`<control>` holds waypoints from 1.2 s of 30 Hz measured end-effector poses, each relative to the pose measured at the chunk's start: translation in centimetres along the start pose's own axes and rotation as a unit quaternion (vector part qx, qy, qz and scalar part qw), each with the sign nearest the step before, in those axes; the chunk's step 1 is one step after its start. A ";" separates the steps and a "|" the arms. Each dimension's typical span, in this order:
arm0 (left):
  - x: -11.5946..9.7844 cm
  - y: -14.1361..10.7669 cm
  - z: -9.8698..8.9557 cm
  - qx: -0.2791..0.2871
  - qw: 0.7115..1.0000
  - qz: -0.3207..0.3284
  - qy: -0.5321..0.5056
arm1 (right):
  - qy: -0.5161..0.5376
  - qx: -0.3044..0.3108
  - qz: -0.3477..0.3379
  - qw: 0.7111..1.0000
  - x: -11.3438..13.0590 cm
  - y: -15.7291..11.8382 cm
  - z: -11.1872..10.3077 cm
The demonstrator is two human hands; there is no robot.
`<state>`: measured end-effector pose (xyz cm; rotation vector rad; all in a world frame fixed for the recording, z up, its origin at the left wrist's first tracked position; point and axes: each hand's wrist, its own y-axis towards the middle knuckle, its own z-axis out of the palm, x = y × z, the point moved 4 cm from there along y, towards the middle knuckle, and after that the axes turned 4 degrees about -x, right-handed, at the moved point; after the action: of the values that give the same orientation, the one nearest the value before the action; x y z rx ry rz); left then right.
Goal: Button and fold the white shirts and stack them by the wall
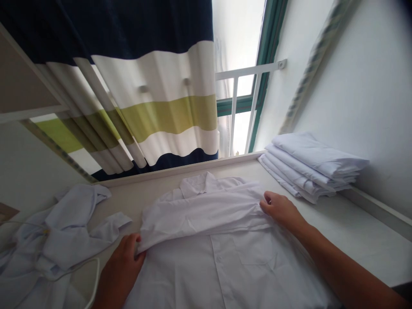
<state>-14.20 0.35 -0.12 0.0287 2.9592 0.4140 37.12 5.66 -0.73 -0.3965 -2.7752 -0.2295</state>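
Observation:
A white button-up shirt (199, 266) lies spread out with its collar away from me, its front placket and chest pocket showing. One sleeve is laid across the upper chest from side to side. My left hand (124, 259) pinches the sleeve's left end, thumb and fingers closed on the cloth. At the right shoulder side, my right hand (280, 208) is closed on the sleeve fabric, holding it between thumb and fingers. The cloth between both hands is stretched fairly flat, with a few creases.
Several folded white shirts are stacked (315, 167) at the back right against the wall. Crumpled white garments (67, 231) lie at left, with a white cable (96, 274) over them. Behind stand a striped curtain (161, 81), a window and a white railing (247, 71).

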 end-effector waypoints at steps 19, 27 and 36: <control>-0.6 2.0 -1.3 0.198 0.977 0.053 -0.054 | 0.096 -0.022 -0.025 0.995 -3.2 1.2 2.0; 0.7 12.1 0.6 0.108 0.976 0.110 -0.154 | 0.106 -0.032 -0.027 0.994 -4.3 1.6 3.1; 1.4 16.1 0.1 0.175 0.939 0.122 -0.271 | 0.123 -0.069 -0.028 0.990 -4.3 1.3 3.0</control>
<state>-15.57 15.88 4.02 0.4736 2.4401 -0.0945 40.48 6.42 -4.82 -0.3008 -2.5383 -0.4534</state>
